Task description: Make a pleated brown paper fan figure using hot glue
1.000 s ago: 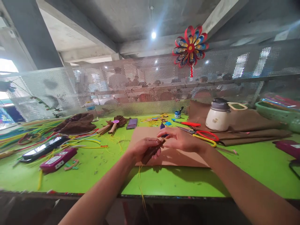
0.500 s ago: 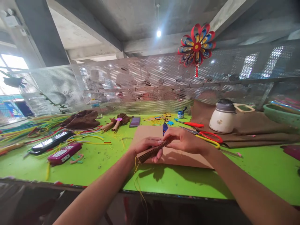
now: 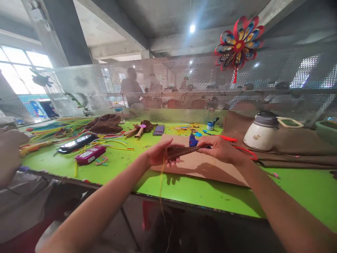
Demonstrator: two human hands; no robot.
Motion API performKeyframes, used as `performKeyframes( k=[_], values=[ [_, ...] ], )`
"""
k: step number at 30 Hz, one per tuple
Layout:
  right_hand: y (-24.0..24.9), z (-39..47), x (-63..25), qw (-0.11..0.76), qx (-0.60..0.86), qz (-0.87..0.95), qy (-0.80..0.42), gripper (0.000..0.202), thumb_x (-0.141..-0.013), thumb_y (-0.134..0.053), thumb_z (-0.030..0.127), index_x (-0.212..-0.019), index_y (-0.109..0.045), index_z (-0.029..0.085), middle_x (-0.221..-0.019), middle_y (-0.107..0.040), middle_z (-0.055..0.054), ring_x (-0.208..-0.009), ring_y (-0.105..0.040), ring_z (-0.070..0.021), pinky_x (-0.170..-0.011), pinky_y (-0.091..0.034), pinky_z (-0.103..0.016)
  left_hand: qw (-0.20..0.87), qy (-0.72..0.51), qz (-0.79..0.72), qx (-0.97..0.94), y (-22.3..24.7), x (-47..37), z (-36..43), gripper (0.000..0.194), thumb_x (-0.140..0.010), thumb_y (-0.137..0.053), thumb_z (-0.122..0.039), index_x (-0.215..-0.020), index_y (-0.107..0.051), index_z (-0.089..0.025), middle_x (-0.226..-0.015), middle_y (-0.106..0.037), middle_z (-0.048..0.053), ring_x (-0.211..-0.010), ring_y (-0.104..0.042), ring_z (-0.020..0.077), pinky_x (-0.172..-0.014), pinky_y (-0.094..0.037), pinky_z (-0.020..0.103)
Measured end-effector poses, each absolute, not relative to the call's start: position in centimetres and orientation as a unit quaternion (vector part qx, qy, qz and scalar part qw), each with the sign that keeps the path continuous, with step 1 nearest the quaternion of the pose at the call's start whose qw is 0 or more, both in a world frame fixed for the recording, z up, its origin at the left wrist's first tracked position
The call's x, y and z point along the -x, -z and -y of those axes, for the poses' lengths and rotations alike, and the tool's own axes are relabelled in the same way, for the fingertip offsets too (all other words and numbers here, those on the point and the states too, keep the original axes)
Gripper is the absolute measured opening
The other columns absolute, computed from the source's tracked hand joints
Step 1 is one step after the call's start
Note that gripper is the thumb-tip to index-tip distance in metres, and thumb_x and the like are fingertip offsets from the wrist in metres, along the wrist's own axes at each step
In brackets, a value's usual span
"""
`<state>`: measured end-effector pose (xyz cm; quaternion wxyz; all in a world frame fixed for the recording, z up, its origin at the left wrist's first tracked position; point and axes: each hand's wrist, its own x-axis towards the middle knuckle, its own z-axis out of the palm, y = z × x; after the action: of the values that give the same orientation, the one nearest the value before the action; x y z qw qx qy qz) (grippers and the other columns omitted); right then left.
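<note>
Between my hands is a strip of brown paper (image 3: pixel 183 151), folded into narrow pleats and slightly fanned toward the left. My right hand (image 3: pixel 218 149) pinches its narrow right end between thumb and fingers. The left end rests in my left hand (image 3: pixel 159 153), whose thumb is raised and whose fingers curl beneath the pleats. Yellow thread (image 3: pixel 160 182) dangles from the left end past the table edge. Under my hands lies a flat brown sheet (image 3: pixel 189 168). Just behind the pleats a blue object (image 3: pixel 193 140) is partly hidden by my right hand.
Left stand a purple box (image 3: pixel 91 155), a dark phone-like device (image 3: pixel 77 143) and coloured cords (image 3: pixel 116 141). A finished pleated piece (image 3: pixel 139 129) lies behind. Right are red-handled scissors (image 3: pixel 247 153), a white jug (image 3: pixel 261 131) and brown sheets (image 3: pixel 297 147). A person's blurred part (image 3: pixel 10 154) enters far left.
The pleated strip has turned from slanting to nearly level, and its left end has spread. My right hand has moved right, to its end; my left thumb has lifted. The view has swung left.
</note>
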<state>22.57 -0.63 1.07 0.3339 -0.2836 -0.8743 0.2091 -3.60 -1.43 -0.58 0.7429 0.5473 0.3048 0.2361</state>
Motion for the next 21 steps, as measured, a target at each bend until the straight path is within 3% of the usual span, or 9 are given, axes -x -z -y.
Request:
performKeyframes(
  k=[3,5,7,11,16,21],
  values=[
    [-0.8,-0.1,-23.1,0.327,0.305,0.866,-0.224,0.015,-0.075,-0.061,0.033,-0.075,-0.068,0.019,-0.073,-0.065,-0.003,-0.071,-0.057,-0.0165,-0.067,-0.044,-0.029,0.703,-0.276,-0.36,-0.548,0.5,6.2,3.1,0.049,-0.08,-0.056,-0.044,-0.118,-0.052,-0.013,-0.067,-0.063,0.005,-0.043,-0.049,0.0071,-0.036,-0.029,0.016],
    [-0.3,-0.9,-23.4,0.321,0.315,0.857,-0.253,0.016,-0.074,-0.061,0.034,-0.074,-0.067,0.019,-0.067,-0.064,-0.001,-0.066,-0.056,-0.0148,-0.063,-0.043,-0.027,0.673,-0.246,-0.407,-0.567,0.2,7.9,4.5,0.051,-0.076,-0.065,-0.034,-0.121,-0.051,-0.014,-0.061,-0.06,0.002,-0.038,-0.04,0.0039,-0.034,-0.019,0.014],
    [0.4,-1.7,-23.9,0.322,0.325,0.843,-0.283,0.017,-0.072,-0.061,0.034,-0.074,-0.067,0.019,-0.063,-0.062,0.001,-0.061,-0.054,-0.0132,-0.059,-0.042,-0.026,0.634,-0.239,-0.464,-0.571,-0.2,9.5,5.8,0.044,-0.071,-0.07,-0.03,-0.11,-0.06,-0.011,-0.055,-0.054,-0.001,-0.039,-0.038,0.0029,-0.035,-0.019,0.014],
    [1.5,-3.0,-24.6,0.327,0.351,0.82,-0.313,0.014,-0.067,-0.065,0.032,-0.071,-0.067,0.018,-0.064,-0.064,-0.001,-0.061,-0.056,-0.0136,-0.06,-0.043,-0.027,0.56,-0.257,-0.522,-0.589,-1.0,12.8,7.8,0.03,-0.07,-0.07,-0.032,-0.089,-0.069,-0.009,-0.052,-0.049,-0.001,-0.041,-0.037,0.0032,-0.037,-0.021,0.015],
    [1.6,-2.6,-24.2,0.317,0.333,0.816,-0.349,0.015,-0.067,-0.066,0.033,-0.07,-0.066,0.017,-0.074,-0.066,-0.003,-0.072,-0.059,-0.0153,-0.068,-0.046,-0.029,0.492,-0.288,-0.601,-0.56,-0.5,18.1,9.4,0.025,-0.069,-0.069,-0.036,-0.079,-0.071,-0.013,-0.052,-0.047,0.0,-0.04,-0.036,0.0039,-0.037,-0.022,0.016],
    [1.3,-1.7,-23.7,0.33,0.314,0.775,-0.438,0.021,-0.069,-0.066,0.035,-0.076,-0.062,0.016,-0.079,-0.067,-0.007,-0.063,-0.06,-0.0137,-0.052,-0.046,-0.025,0.471,-0.333,-0.621,-0.531,0.5,21.4,11.1,0.027,-0.066,-0.071,-0.037,-0.081,-0.069,-0.014,-0.052,-0.046,-0.002,-0.042,-0.035,0.0039,-0.038,-0.024,0.015]
  ],
)
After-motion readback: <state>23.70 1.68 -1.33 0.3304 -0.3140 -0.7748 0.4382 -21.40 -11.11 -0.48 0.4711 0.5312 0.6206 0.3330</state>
